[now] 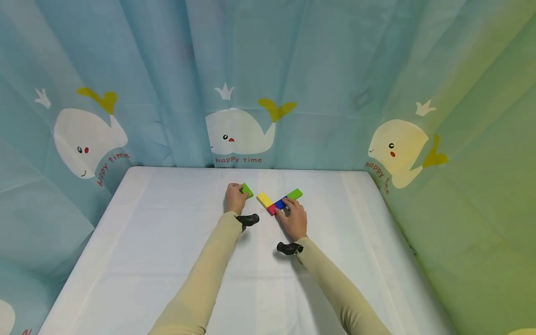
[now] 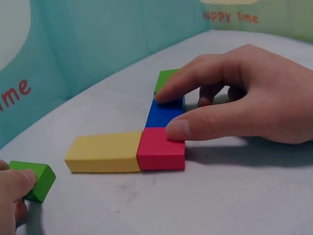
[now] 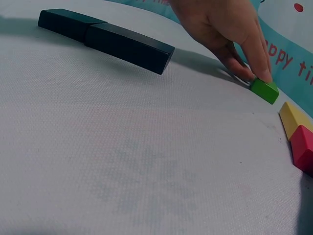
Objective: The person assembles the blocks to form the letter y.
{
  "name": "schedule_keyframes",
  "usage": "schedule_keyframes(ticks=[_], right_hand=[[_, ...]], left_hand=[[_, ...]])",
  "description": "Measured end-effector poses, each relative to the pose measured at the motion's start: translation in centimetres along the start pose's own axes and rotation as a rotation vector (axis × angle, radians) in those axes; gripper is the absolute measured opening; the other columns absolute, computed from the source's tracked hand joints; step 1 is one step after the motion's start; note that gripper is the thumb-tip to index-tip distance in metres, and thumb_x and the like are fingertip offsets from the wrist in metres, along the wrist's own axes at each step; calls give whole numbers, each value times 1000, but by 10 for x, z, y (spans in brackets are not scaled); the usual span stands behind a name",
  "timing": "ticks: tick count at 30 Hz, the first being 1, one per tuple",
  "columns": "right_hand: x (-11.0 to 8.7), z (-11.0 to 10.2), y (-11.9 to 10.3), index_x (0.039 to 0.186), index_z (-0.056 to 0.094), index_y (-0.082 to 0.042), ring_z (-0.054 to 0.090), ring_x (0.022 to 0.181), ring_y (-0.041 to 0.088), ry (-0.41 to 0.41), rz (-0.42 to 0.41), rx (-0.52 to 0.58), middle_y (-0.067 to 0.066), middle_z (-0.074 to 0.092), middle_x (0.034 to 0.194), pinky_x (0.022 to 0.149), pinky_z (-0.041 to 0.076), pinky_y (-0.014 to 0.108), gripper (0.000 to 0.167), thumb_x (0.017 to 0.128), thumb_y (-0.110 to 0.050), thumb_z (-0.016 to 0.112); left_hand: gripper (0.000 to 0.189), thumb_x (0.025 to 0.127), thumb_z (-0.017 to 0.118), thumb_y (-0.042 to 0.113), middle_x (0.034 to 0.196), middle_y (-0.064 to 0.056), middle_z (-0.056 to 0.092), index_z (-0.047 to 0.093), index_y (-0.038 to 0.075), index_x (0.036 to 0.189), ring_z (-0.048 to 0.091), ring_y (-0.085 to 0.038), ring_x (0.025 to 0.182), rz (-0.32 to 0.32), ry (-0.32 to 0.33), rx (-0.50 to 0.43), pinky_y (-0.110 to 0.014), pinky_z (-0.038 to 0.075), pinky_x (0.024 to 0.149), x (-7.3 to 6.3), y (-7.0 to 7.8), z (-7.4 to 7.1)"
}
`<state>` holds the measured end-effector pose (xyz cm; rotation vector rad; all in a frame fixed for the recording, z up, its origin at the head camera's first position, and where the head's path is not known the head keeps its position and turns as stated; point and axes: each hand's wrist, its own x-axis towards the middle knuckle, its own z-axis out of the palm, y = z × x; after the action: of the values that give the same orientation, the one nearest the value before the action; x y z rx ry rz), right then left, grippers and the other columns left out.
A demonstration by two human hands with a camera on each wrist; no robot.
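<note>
My left hand [image 1: 235, 197] pinches a small green block [image 1: 247, 190] between thumb and fingers, low over the white table at its far part. Just right of it lies an L of blocks: a yellow block [image 2: 103, 152] meets a red block [image 2: 161, 149] end to end, then a blue block [image 2: 164, 113] and another green block [image 1: 295, 193] run off from the red one. My right hand [image 1: 295, 221] rests over the corner, its thumb touching the top of the red block and its index finger the blue one. The other right fingers are partly hidden behind these.
Two dark bars [image 3: 105, 39] stand end to end at the upper left of the right wrist view. A blue-green curtain [image 1: 293, 70] with whale prints hangs behind the table [image 1: 138, 242] and along its sides. Black wrist cameras sit on both wrists.
</note>
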<state>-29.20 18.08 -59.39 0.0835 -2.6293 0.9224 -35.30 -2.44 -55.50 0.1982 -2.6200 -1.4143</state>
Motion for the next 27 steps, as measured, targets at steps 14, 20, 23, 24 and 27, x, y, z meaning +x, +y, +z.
schedule_keyframes(ticks=[14, 20, 23, 24, 27], right_hand=[[1, -1, 0, 128, 65, -6, 52, 119, 32, -2, 12, -8, 11, 58, 131, 101, 38, 49, 51, 89, -38, 72], [1, -3, -1, 128, 65, -6, 52, 120, 32, 1, 8, -8, 11, 58, 132, 101, 37, 49, 51, 89, -38, 72], [1, -4, -2, 128, 65, -6, 52, 120, 32, -4, 12, -4, 10, 57, 132, 101, 37, 49, 51, 88, -38, 72], [1, -4, -3, 128, 64, -6, 52, 120, 32, -6, 13, -3, 11, 57, 132, 101, 37, 49, 52, 88, -38, 72], [0, -5, -4, 129, 64, -6, 51, 121, 32, -15, 20, -3, 11, 57, 133, 101, 38, 49, 52, 88, -38, 72]], left_hand=[[41, 89, 71, 7, 127, -19, 54, 63, -3, 127, 56, -31, 116, -26, -28, -17, -38, 49, 95, -2, 12, 9], [38, 90, 70, 7, 127, -18, 54, 64, -3, 126, 58, -29, 114, -12, -14, 9, -35, 51, 92, 0, 13, 21], [37, 89, 70, 6, 126, -20, 54, 64, -5, 125, 58, -30, 113, 9, -22, 7, -35, 52, 89, 1, 13, 24], [37, 89, 70, 5, 126, -21, 54, 64, -5, 124, 59, -31, 112, 15, -27, 1, -36, 53, 89, 1, 13, 24], [37, 89, 70, 3, 125, -22, 54, 64, -6, 124, 58, -32, 112, 23, -40, -10, -36, 53, 88, 1, 15, 25]])
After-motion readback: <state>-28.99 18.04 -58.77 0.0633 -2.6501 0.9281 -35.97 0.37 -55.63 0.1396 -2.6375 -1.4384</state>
